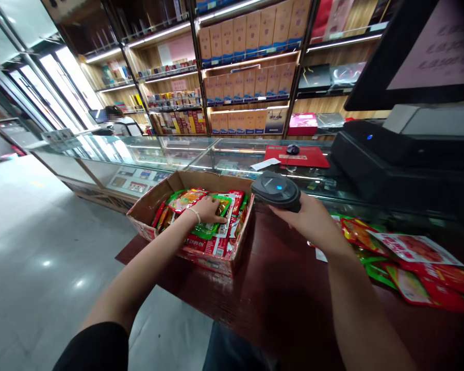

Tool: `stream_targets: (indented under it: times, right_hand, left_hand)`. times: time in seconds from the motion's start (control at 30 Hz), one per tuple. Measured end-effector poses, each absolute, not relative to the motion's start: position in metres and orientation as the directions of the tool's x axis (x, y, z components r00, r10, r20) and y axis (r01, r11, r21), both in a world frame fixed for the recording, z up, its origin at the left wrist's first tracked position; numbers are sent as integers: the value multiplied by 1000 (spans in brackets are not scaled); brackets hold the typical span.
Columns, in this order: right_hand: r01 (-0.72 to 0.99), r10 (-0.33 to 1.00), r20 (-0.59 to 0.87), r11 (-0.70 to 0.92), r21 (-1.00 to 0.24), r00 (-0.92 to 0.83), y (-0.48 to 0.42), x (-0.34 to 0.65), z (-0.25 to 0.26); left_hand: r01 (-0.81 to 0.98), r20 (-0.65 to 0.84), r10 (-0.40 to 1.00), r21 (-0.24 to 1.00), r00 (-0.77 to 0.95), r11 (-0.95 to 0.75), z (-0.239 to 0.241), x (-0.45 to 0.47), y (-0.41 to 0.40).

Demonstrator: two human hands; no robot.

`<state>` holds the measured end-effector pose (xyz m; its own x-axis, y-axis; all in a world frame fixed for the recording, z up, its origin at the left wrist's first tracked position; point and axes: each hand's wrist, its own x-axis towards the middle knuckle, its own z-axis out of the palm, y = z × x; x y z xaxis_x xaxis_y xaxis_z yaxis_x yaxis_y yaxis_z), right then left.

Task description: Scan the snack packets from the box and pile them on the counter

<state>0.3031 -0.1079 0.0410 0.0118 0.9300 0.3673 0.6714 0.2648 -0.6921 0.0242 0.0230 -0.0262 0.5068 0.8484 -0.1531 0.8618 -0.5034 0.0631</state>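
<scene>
My left hand (209, 210) reaches into an open cardboard box (147, 203) and closes on a green snack packet (216, 216) among several red and green packets. My right hand (307, 216) grips a black handheld barcode scanner (276, 189) with a blue light, held just right of the box above the dark red counter (263, 304). A pile of red and green snack packets (406, 263) lies on the counter to the right of my right arm.
A black cash register with a tilted screen (394, 149) stands at the right. Behind it a glass display counter (170, 149) carries a red mat with a mouse (293, 149). Shelves of boxed goods (247, 67) line the back wall. A person (118, 121) sits far left.
</scene>
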Motion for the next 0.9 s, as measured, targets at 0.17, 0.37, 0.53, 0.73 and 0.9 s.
stream_targets:
  times: [0.17,0.37,0.53,0.73,0.9]
  right_hand:
    - [684,928,370,245,-688,40,-108,306,41]
    - [705,923,380,235,-669,52,-109,309,40]
    - [710,929,365,213,-671,66,-110,309,42]
    - [709,923,380,228,-668,62,-110,313,42]
    - [688,911,407,256,-679,63,-109,315,44]
  left_hand:
    - [722,-136,716,260,685,-641,-28,18,24]
    - [794,-123,788,181,603,-580,-21,18,31]
    - [862,-101,862,179,497,-475,-19,26,28]
    - [777,83,923,513,377,-364,-14,28,17]
    - [233,200,977,949,77,-213,-5,32,27]
